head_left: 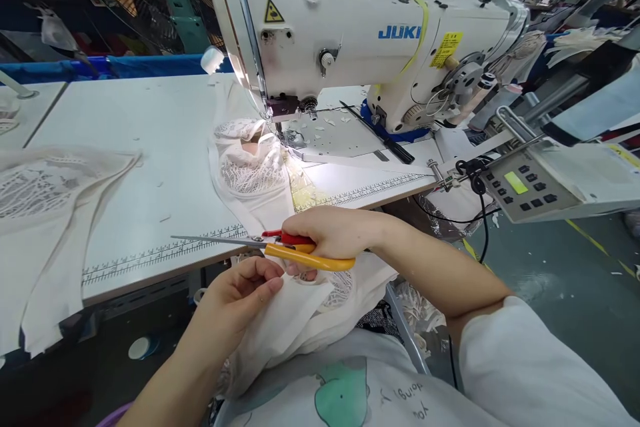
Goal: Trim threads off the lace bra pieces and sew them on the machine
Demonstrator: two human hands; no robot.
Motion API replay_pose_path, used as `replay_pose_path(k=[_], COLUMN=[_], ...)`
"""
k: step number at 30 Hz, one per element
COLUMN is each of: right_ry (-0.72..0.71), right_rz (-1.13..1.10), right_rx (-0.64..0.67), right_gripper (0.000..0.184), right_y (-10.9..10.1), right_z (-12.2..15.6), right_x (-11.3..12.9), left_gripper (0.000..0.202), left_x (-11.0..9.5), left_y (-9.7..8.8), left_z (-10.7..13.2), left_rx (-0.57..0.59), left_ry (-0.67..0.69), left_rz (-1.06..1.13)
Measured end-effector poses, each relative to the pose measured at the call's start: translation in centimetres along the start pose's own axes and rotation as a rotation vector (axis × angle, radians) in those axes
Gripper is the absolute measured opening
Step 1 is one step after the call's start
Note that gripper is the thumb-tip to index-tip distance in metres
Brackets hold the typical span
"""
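My right hand is closed around a pair of scissors with orange and red handles. Their blades point left, over the table's ruled front edge. Below them, my left hand pinches the edge of a cream lace garment between thumb and fingers. This garment hangs over my lap. Beyond my hands, a cream lace bra piece lies on the table under the needle area of a white sewing machine. Whether the right fingers also touch the cloth is hard to see.
More cream lace fabric drapes over the table's left front edge. Black tweezers lie by the machine base. A control panel juts out at the right. A fan stands behind the table.
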State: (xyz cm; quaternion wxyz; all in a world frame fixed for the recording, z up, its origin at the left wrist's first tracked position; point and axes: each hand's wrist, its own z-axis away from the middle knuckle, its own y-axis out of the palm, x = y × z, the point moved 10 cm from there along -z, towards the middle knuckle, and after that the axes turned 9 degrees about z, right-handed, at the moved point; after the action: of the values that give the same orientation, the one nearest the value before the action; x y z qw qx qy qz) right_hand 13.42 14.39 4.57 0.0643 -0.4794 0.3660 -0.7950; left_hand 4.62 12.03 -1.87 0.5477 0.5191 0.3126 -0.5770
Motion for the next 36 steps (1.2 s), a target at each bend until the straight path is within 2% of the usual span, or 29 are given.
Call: replay_pose_path(k=[4,12,15,18,21,23,25,27,28,29,32,36], right_ry=[-0.01,-0.035,-0.043,-0.048,-0.036,-0.002,0.027,0.008,-0.027,-0.056,-0.118,-0.094], right_rz=[0.117,0.174,0.193,0.17,0.119,0.024,-0.147,-0.306,-0.343,-0.342,-0.272,-0.211], right_rx=[-0.033,-0.027,-0.059,-0.069,-0.077,-0.16,-0.325,-0.479,-0.502,-0.484,-0.279,-0.086], right_gripper=[0.018,0.024,0.025,0.026,0.025,0.024,0.023,0.029,0.032,0.034,0.033,0.028], right_y=[0.0,0.3,0.2,0.4,1.1,1.2,1.0,1.1,1.6,2.4,5.9,9.8], right_z=[-0.3,-0.5,-0.5,-0.5,-0.6,-0.5,0.2,1.4,2.0,2.4,3.1,3.3], right_x=[0.2,0.0,0.3,0.5,0.3,-0.4,-1.3,-1.9,-1.9,-1.7,-0.9,-0.8], left_gripper=[0.017,0.019,0.023,0.031,0.033,0.031,0.029,0.029,0.029,0.029,0.027,0.028], left_x=[0.2,0.5,1.1,2.3,3.0,2.6,1.9,1.0,0.6,0.2,-0.2,0.0], left_y=[-0.1,-0.3,-0.4,0.0,0.1,-0.2,-0.5,-1.2,-1.5,-1.9,-2.8,-3.5], left_z=[0.0,-0.1,-0.1,0.1,0.6,0.9,1.2,1.7,1.9,2.1,2.7,3.1], left_rx=[0.001,-0.021,-0.013,0.067,0.095,0.072,0.035,-0.027,-0.063,-0.096,-0.169,-0.208], left_ry=[0.005,0.007,-0.045,-0.147,-0.216,-0.202,-0.158,-0.109,-0.088,-0.072,-0.048,-0.035], left_rz=[0.008,-0.002,0.036,0.034,0.001,-0.013,-0.038,-0.066,-0.073,-0.074,-0.051,-0.009])
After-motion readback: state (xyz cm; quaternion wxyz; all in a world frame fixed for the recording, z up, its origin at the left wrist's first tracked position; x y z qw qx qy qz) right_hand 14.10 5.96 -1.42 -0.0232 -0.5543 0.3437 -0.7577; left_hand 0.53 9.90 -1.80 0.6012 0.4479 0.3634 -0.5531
